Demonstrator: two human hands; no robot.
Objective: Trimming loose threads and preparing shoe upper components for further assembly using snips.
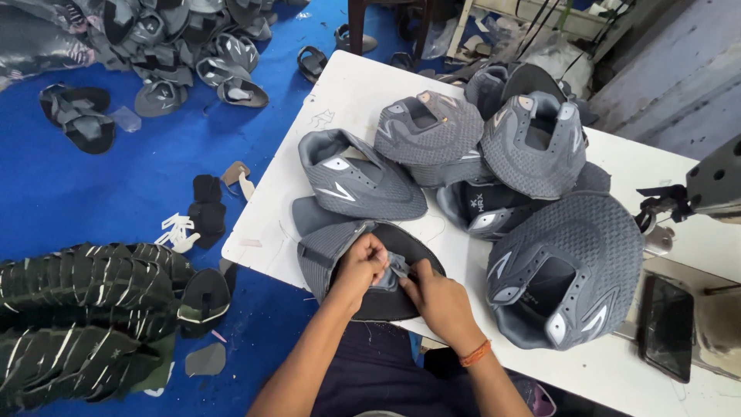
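Grey shoe uppers (532, 147) heaped on white table (355, 85); dark cut pieces (85, 324) stacked on blue floor (77, 201); sewing machine (710, 185) at right.

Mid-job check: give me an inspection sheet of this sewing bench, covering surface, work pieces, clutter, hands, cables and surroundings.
Surface: white table, crowded, faint marks and loose threads.
Job's things: grey shoe upper at the near edge, its dark lining turned up; both hands pinch a small grey fabric piece over it.
Clutter: finished grey uppers piled mid-table; a large upper to the right.
Hands: left hand and right hand both closed on the fabric piece; orange band on the right wrist.
Cables: nothing seen.
Surroundings: sewing machine head at right; blue floor with scattered uppers and a stack of dark cut pieces.
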